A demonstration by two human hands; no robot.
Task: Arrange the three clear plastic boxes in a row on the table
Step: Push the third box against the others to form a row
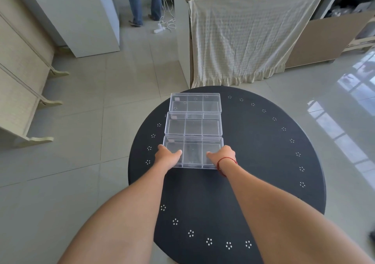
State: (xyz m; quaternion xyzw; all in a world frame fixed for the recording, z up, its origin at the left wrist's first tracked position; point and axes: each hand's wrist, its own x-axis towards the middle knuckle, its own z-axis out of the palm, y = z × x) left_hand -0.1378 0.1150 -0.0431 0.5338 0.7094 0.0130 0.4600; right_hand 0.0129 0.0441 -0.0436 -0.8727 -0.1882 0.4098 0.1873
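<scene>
Three clear plastic boxes with inner dividers lie one behind another on a round black table. The far box sits near the table's back edge, the middle box touches it, and the near box touches the middle one. My left hand grips the near box's left end, thumb on the lid. My right hand, with a red string at the wrist, grips its right end, thumb on top too. The box's near corners are hidden by my hands.
The table's rim carries small white dot patterns. Beyond it stands a counter draped with a cream cloth. A person's legs and a power strip with cables are on the tiled floor at the back. Cream furniture lines the left.
</scene>
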